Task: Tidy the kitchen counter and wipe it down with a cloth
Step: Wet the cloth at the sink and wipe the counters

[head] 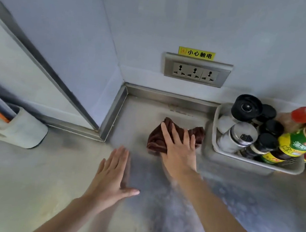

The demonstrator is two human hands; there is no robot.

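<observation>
Counter (232,212), stainless steel, dull and streaked, runs from the near edge back into a corner with a raised metal lip. Left hand (114,176), nearest the onlooker: fingers straight and together, thumb splayed to the right, palm down at the counter's left edge; whether it rests on the metal or hovers just above it cannot be told. Right hand (180,148), further in: flat and spread, fingers extended, pressing down on the cloth without curling round it. Cloth (157,135), dark brown, bunched and creased, lies on the counter towards the back corner, partly under the right hand, with its folds showing past the fingertips and to the left of the palm. Basket (258,162), grey plastic, sits just beside the cloth on the right, against the back lip; it holds a steel shaker (240,136), a tall grinder (246,108) with a black top, and several small black-capped jars. Sauce bottles (299,139) with yellow caps and green or red labels stand at the basket's right side, partly cut off by the frame edge. Wall behind, pale: a triple socket plate (197,71) in grey metal, and directly above it a yellow warning sticker (196,53) with black characters.
</observation>
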